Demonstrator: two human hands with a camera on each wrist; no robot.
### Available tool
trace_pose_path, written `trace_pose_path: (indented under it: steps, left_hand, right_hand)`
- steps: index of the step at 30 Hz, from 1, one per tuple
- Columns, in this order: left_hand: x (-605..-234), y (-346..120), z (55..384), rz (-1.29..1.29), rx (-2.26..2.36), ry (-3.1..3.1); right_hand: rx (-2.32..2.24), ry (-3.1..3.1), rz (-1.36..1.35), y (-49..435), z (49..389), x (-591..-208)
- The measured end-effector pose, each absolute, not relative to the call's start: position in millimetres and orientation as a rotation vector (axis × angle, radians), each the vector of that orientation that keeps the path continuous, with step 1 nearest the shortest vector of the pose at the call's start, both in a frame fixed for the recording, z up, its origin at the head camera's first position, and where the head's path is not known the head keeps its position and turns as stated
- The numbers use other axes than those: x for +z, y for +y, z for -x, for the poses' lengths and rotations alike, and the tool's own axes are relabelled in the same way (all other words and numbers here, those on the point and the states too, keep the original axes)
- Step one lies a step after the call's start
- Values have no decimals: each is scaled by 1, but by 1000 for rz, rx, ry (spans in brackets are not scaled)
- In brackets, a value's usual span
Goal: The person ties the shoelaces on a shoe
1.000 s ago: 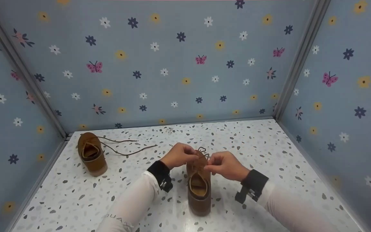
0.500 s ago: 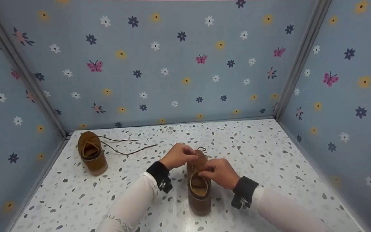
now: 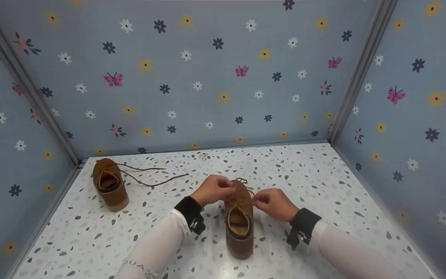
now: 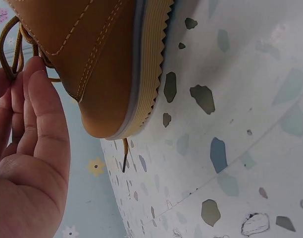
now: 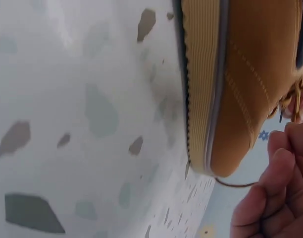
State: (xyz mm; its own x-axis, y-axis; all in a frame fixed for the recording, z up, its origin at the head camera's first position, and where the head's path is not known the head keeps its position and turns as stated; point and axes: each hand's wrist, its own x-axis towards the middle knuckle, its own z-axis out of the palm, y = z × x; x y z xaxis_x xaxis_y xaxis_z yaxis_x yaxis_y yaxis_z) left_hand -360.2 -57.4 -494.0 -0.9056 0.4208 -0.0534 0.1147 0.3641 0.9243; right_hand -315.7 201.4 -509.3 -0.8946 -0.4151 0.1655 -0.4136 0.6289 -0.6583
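Observation:
A tan lace-up shoe [image 3: 239,244] stands on the speckled surface, its heel toward me. My left hand [image 3: 212,190] is at the left of its lacing, pinching a loop of brown shoelace [image 4: 0,49] between thumb and fingertips in the left wrist view. Opposite it, my right hand [image 3: 275,203] pinches lace at the shoe's right side. In the right wrist view, a strand of shoelace [image 5: 238,185] curves from beyond the toe toward the right hand [image 5: 285,183]. One lace end [image 4: 125,158] hangs past the toe in the left wrist view.
A matching shoe [image 3: 115,198] stands at the far left, its two loose laces [image 3: 154,185] spread out to the right. Blue flowered panels [image 3: 192,77] enclose the white speckled surface [image 3: 304,174] at the back and both sides.
My right hand came in over the lacing, then drew back out to the right of the shoe. The left hand has stayed nearly in place, and both shoes stand where they were.

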Motion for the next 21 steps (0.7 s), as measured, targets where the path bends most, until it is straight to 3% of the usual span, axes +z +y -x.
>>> trace_pose_path:
  steps: [12,21]
  left_hand:
    - [-497,-53,359,-566,1550,2361]
    - [-497,-52,360,-558,1531,2354]
  right_hand:
    - [-1282,2657,412,206,343,-520]
    - [-1362,2567,394,197,354,-521]
